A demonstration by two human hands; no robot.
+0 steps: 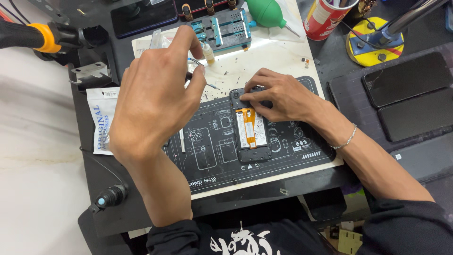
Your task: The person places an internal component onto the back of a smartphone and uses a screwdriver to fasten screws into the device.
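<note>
Tweezers (200,80) in left hand (155,99), right hand (278,94) pressing phone (250,127)

Matt black rubber mat (283,163), glossy plastic phone (252,134), thin shiny metal tweezers (207,85).

An opened black smartphone with its back cover off (250,127) lies on a dark printed rubber work mat (212,170), right of the mat's middle. The right hand (278,97) rests on the phone's far end; the left hand (153,94) hangs over the mat's left part, pinching thin metal tweezers (200,81). Behind the mat stands a teal metal clamp fixture (222,30), with a green rubber air blower (266,12) right of it and a red cylindrical cup (323,18) further right. Two dark flat phones (408,94) lie well right of the mat; a white plastic pouch (101,118) lies at its left edge.
</note>
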